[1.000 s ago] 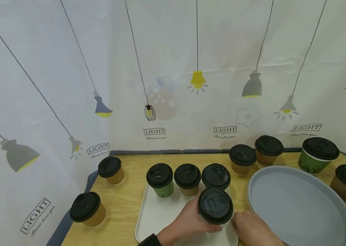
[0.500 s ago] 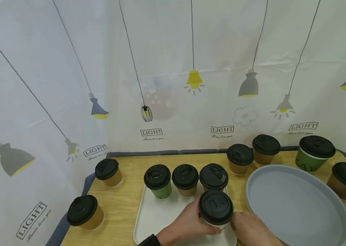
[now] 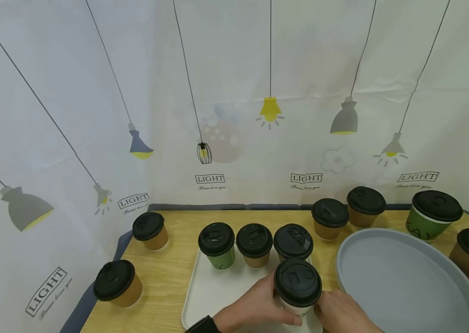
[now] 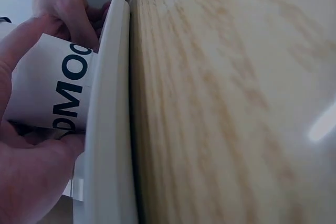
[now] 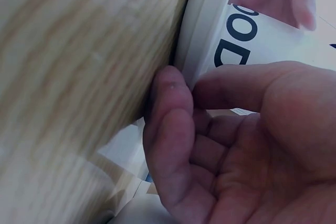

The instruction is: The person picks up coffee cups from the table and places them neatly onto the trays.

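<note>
In the head view my left hand (image 3: 255,305) grips a white paper cup with a black lid (image 3: 298,283), held upright over the right side of the white tray (image 3: 205,300). Dark letters show on the cup's wall (image 4: 58,85) in the left wrist view, where its base is close to the tray rim (image 4: 110,103). My right hand (image 3: 342,312) is just right of the cup. Seen from the right wrist, its thumb (image 5: 231,85) and curled fingers (image 5: 170,98) pinch the tray's edge. A green cup (image 3: 219,247) and two brown ones (image 3: 254,245) (image 3: 293,243), black-lidded, line the tray's back.
A round grey tray (image 3: 405,282) lies right of my right hand. Lidded cups surround it, among them a brown one (image 3: 330,218) and a green one (image 3: 433,215). Two brown cups (image 3: 150,230) (image 3: 119,283) stand left on the wooden table (image 3: 163,286), with a printed curtain (image 3: 238,115) behind.
The white cup and my left hand have shifted slightly right, closer to my right hand. The standing cups and both trays keep their places; the head view sways a little.
</note>
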